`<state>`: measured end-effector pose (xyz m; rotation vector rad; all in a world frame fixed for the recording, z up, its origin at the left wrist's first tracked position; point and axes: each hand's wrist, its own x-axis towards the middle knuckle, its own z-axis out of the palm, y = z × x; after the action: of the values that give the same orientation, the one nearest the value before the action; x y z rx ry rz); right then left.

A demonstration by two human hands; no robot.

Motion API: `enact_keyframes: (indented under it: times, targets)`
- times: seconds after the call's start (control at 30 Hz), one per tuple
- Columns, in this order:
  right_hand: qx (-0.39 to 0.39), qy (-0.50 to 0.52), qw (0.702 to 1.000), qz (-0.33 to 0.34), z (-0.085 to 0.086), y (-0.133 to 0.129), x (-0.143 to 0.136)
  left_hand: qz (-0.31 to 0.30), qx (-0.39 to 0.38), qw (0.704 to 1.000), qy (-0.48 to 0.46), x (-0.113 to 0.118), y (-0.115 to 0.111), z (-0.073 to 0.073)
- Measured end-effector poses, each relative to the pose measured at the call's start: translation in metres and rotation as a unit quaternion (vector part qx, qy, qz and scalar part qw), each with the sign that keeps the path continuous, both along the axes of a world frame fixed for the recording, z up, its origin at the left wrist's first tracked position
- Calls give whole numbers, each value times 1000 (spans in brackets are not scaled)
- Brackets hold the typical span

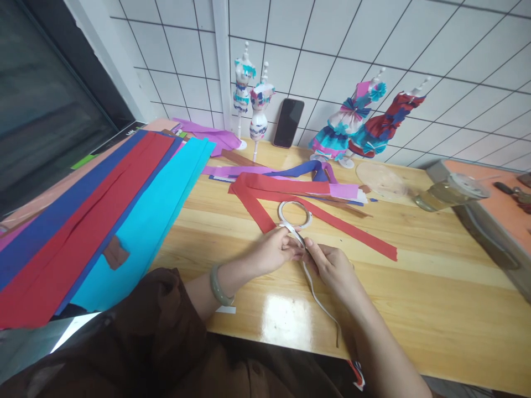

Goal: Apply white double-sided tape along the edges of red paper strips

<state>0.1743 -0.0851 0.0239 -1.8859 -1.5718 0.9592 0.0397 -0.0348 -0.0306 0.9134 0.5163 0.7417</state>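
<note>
My left hand (276,251) is closed, its fingertips pinching a narrow white tape near the table's front. Just beyond the fingers, a thin white tape roll (308,221) rests close to red crepe paper strips. My right hand (334,268) is also closed, with thumb and fingers meeting the left fingertips on the same tape. A dark, thin sliver shows between the two hands; what it is I cannot make out. From below the fingers a loose white tape tail (317,300) curls down toward the table edge. Folded red crepe paper (286,183) lies behind the roll.
Long red, blue and turquoise paper sheets (174,199) cover the left side. Small dress forms (259,110) and two paper-dressed ones (344,124) stand by the tiled wall, with a phone (289,122) leaning between. A lidded cup (450,192) sits at right beside an orange-topped surface (477,177).
</note>
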Motion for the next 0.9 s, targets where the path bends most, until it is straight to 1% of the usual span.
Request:
enact_keyframes:
  times: [0.17,0.3,0.37,0.47,0.53,0.6,0.67,0.77,0.9]
  targets:
    - [13,37,999,-5,-2,1,2,-42,46,997,34,-2,-3,-4]
    - [8,50,999,0,-4,2,3,-30,67,995,68,-3,-2,-2]
    - [0,61,998,4,-4,2,3,-13,44,997,54,-3,0,3]
    - [-10,72,997,7,-3,1,2,1,-8,1000,2,-7,2,12]
    - [-17,76,997,7,-3,0,3,-7,-34,999,-30,-9,3,18]
    - [-21,78,997,14,-1,-1,3,-27,-73,995,-63,-12,4,21]
    - [-24,80,996,29,0,-3,3,-41,-124,986,-100,-13,6,23]
    - [-26,81,995,46,3,-4,2,-38,-179,974,-136,-14,8,23]
    - [-19,77,996,51,6,-4,-2,-23,-189,971,-144,-13,10,23]
